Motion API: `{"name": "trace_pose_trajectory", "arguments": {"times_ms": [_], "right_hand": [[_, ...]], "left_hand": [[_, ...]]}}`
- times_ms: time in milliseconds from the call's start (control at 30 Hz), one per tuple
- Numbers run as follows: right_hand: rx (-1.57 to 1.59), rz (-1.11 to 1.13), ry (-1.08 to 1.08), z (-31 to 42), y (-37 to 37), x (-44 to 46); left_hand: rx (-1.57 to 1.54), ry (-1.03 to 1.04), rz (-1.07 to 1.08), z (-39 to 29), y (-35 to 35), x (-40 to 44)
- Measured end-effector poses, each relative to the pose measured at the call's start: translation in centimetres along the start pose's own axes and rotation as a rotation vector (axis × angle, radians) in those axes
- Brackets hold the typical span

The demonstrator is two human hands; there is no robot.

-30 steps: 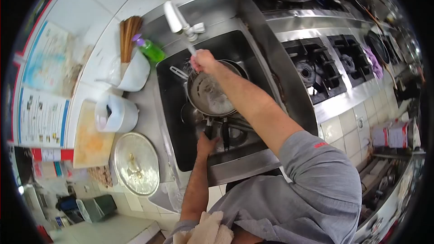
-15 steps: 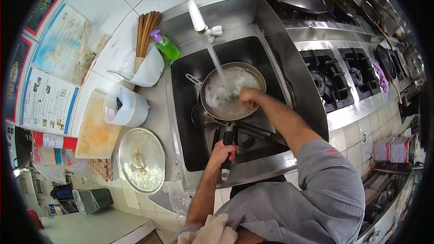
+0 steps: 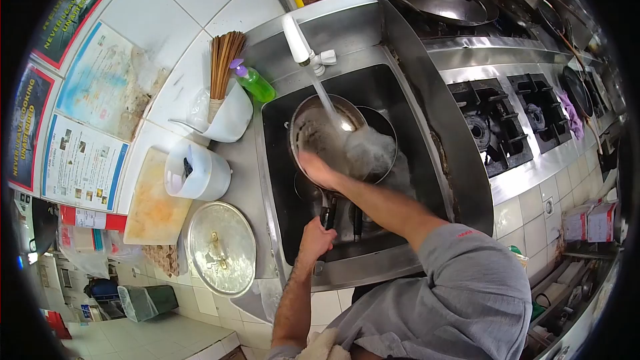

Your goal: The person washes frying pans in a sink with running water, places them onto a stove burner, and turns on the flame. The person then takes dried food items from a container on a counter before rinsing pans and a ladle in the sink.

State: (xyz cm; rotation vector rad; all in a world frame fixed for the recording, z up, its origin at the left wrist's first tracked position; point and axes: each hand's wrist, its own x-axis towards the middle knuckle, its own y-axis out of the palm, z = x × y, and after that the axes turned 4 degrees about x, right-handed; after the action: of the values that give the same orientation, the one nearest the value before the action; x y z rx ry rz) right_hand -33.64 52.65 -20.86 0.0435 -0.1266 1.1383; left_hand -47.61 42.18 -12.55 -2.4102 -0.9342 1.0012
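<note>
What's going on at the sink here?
One person's left hand grips the handle of a pan in the sink, under a running tap. The right hand is at the pan's inside; I can't tell whether it holds anything. The pan looks tilted, with foamy water at its right side, over a second pan.

dull metal pan (image 3: 315, 132), matt plastic-look hndl (image 3: 325, 215), shiny s/steel sink (image 3: 380, 271)
</note>
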Motion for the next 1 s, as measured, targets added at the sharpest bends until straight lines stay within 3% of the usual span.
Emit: {"name": "trace_pose_trajectory", "arguments": {"times_ms": [33, 100, 133, 167, 200, 267, 333, 400, 467, 500, 533, 567, 600, 667, 700, 767, 833, 967, 1000], "right_hand": [[-0.244, 0.481, 0.13, -1.1, -2.3, -0.8], [-0.632, 0.668, 0.089, -3.5, -7.2, -2.4], [-0.849, 0.63, 0.167, -3.8, -9.6, -1.7], [-0.821, 0.528, 0.311, -3.7, -12.1, -0.3], [-0.859, 0.404, 0.322, -4.3, -13.4, 1.3], [-0.516, 0.119, 0.544, -1.4, -15.0, 4.2], [-0.057, -0.224, 0.598, -2.4, -13.7, 8.2], [0.044, -0.297, 0.629, -0.4, -10.4, 10.2], [-0.061, -0.088, 0.603, 1.7, -6.7, 9.8], [-0.409, -0.069, 0.285, -1.9, -3.8, 10.3], [-0.383, -0.017, 0.171, 0.8, -2.2, 7.2], [-0.6, 0.242, 0.115, 1.2, -1.2, 4.9], [-0.621, 0.225, 0.24, 5.3, -1.7, 1.0], [-0.773, 0.439, -0.086, 2.9, -3.1, -2.9], [-0.778, 0.438, -0.09, 2.8, -5.1, -3.0], [-0.392, 0.722, -0.075, 2.5, -8.2, -1.7], [-0.055, 0.484, 0.412, 4.1, -10.1, 1.2], [0.929, -0.096, 0.432, 4.7, -12.0, 8.7], [0.932, -0.093, 0.433, 5.6, -11.9, 9.6]], "left_hand": [[-0.098, -0.015, -0.024, 0.6, -0.2, 0.0], [-0.233, -0.008, -0.018, 0.6, -0.6, -1.0], [-0.324, -0.017, 0.01, 0.6, -0.7, -1.4], [-0.414, -0.028, 0.04, 0.5, -0.6, -1.9], [-0.417, -0.032, 0.036, 0.2, -0.4, -2.3], [-0.387, -0.036, 0.116, -0.8, 0.4, -2.7], [-0.448, -0.014, 0.131, -0.9, 1.9, -2.8], [-0.55, 0.014, 0.193, -1.4, 3.1, -2.7], [-0.527, 0.018, 0.205, -1.5, 3.7, -2.1], [-0.507, 0.023, 0.212, -1.7, 4.0, -1.8], [-0.508, 0.026, 0.22, -2.2, 3.9, -1.4], [-0.447, 0.005, 0.164, -2.7, 3.4, -0.9], [-0.387, -0.016, 0.108, -3.0, 3.0, -0.7], [-0.509, 0.011, 0.125, -1.5, 2.8, 0.3], [-0.63, 0.031, 0.131, -1.0, 2.6, 0.7], [-0.686, 0.027, 0.116, -1.3, 2.5, 0.8], [-0.839, 0.012, 0.133, -1.7, 3.4, 1.5], [-0.852, 0.089, 0.146, -3.4, 5.0, 2.1], [-0.838, 0.114, 0.148, -3.5, 5.2, 2.2]]}}
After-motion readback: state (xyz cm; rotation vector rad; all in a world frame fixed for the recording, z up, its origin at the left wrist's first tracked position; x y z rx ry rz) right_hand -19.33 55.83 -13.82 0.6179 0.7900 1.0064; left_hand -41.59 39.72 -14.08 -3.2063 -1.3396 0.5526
